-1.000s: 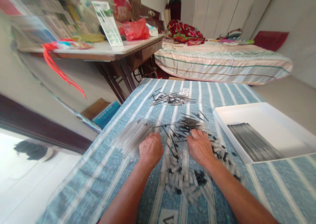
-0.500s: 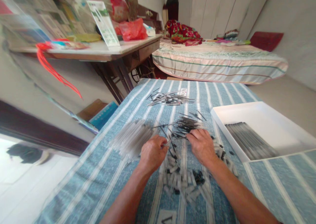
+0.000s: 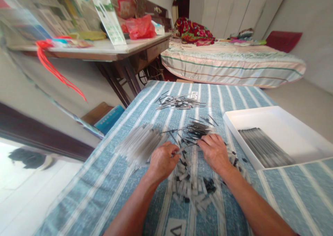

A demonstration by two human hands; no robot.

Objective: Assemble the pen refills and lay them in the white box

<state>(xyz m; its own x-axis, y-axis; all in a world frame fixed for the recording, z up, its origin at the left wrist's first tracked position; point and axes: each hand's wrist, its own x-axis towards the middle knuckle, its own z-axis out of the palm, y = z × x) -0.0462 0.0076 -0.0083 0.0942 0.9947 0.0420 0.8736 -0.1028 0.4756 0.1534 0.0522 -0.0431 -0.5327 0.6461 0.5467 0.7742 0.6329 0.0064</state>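
My left hand (image 3: pixel 164 160) is closed on a pale translucent pen barrel (image 3: pixel 179 151), only its end showing past the fingertips. Between the hands runs a thin black pen refill (image 3: pixel 190 145), gripped by my right hand (image 3: pixel 214 153) at one end. Its other end meets or nearly meets the barrel; I cannot tell which. A heap of translucent pen barrels (image 3: pixel 143 144) lies left of my left hand. Just beyond my right hand is a pile of black refills (image 3: pixel 197 129). Small translucent caps and black plugs (image 3: pixel 194 191) are scattered between my forearms.
At the right stands a white box (image 3: pixel 293 128) with a row of dark-filled pens (image 3: pixel 264 146) inside. Another small pile of pen parts (image 3: pixel 179 102) lies farther back on the striped tablecloth (image 3: pixel 104 180). Beyond are a wooden desk (image 3: pixel 145 52) and a bed (image 3: pixel 229 64).
The barrel end shows more clearly at my left fingertips, and the refill is closer in line with it. Both hands have shifted only slightly; the whole view has moved a little.
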